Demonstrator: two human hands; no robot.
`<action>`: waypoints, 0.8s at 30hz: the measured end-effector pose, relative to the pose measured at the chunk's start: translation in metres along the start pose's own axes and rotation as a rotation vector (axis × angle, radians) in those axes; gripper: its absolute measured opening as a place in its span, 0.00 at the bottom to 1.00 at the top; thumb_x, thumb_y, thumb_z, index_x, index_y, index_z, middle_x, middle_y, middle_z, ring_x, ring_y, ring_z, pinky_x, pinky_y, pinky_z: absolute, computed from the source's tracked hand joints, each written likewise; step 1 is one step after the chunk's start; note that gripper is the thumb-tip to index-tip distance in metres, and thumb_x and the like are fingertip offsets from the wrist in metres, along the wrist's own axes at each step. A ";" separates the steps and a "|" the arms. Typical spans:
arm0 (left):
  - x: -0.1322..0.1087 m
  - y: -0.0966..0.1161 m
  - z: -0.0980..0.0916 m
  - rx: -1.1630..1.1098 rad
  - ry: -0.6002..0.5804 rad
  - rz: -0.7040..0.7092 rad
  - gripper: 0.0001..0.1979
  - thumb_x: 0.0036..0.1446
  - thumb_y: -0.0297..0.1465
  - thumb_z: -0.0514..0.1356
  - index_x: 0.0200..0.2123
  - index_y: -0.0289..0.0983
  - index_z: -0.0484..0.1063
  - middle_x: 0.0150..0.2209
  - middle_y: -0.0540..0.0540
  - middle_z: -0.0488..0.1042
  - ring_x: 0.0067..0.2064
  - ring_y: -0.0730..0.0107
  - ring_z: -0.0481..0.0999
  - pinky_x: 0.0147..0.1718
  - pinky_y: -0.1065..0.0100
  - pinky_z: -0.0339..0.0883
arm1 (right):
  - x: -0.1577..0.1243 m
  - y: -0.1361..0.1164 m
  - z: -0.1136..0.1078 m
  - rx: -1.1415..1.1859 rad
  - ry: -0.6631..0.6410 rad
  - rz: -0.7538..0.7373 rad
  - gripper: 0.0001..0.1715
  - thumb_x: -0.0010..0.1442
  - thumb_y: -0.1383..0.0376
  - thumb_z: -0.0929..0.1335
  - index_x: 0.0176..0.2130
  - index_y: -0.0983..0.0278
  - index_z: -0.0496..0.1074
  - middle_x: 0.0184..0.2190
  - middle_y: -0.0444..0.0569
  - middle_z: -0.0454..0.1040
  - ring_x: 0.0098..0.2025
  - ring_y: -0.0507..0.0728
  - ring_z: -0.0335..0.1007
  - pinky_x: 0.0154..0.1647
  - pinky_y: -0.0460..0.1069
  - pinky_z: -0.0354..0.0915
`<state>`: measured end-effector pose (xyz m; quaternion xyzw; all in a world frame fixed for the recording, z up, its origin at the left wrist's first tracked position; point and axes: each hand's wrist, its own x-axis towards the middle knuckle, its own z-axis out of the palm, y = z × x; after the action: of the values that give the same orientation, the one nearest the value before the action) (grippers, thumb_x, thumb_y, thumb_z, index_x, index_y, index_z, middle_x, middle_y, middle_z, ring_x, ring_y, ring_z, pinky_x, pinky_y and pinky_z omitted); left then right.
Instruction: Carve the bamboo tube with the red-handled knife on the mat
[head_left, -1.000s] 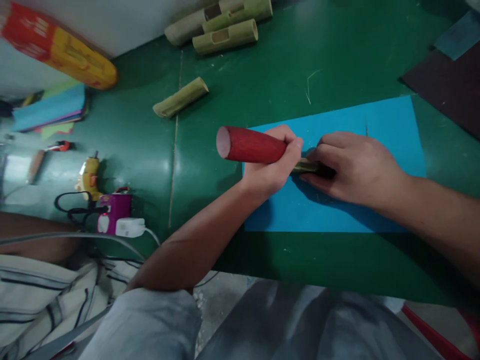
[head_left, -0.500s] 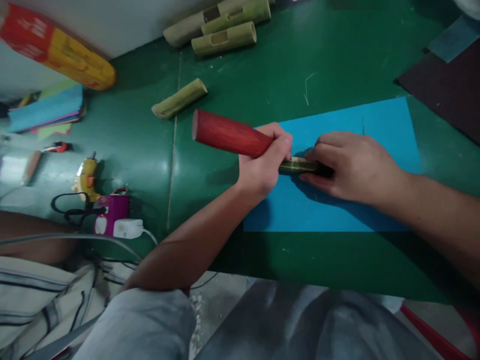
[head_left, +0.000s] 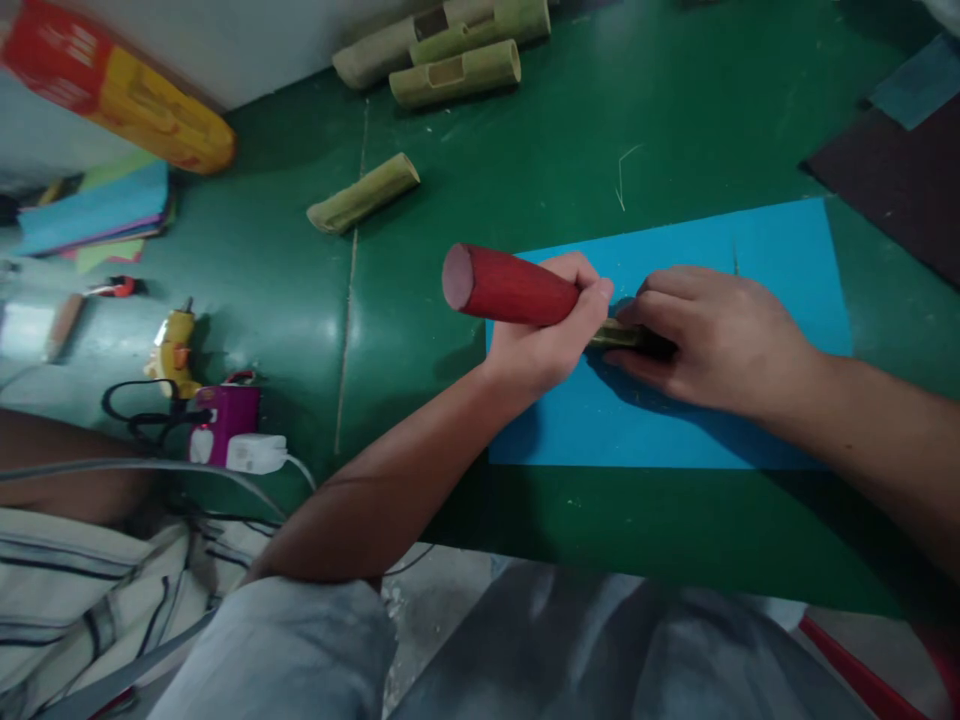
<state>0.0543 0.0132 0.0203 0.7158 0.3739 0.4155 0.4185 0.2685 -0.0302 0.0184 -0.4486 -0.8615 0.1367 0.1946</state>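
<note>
My left hand [head_left: 551, 325] is wrapped around a thick red wooden handle [head_left: 517, 287]; whatever is at its other end is hidden behind my fingers. A short dark-green piece of bamboo [head_left: 613, 335] is pinched between the thumb and fingers of my right hand [head_left: 720, 335], which covers its far end. The left fingers are right at the bamboo's left end, hiding it. Beneath both hands lies a blue sheet of paper [head_left: 660, 440] with small specks on it.
Cut bamboo tubes [head_left: 455, 77] lie at the back, and a single bamboo piece [head_left: 365, 194] is closer. To the left are a yellow glue gun [head_left: 174, 345], a purple power adapter [head_left: 223, 420], coloured papers [head_left: 97, 215] and a red-and-yellow bottle [head_left: 120, 90]. Dark sheets [head_left: 896, 170] are at right.
My left hand has shifted right along the bamboo, toward my right hand. The red handle has swung so its round end faces me more. My right hand has barely moved.
</note>
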 end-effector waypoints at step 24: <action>0.000 -0.002 0.004 -0.135 0.056 -0.040 0.18 0.66 0.36 0.67 0.24 0.41 0.68 0.25 0.51 0.68 0.29 0.70 0.68 0.31 0.66 0.67 | -0.004 0.003 0.002 -0.014 -0.001 0.032 0.16 0.76 0.52 0.71 0.41 0.59 0.81 0.39 0.56 0.82 0.41 0.65 0.76 0.38 0.56 0.58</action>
<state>0.0573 0.0128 0.0172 0.6665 0.3707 0.4513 0.4633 0.2719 -0.0324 0.0144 -0.4635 -0.8553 0.1341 0.1889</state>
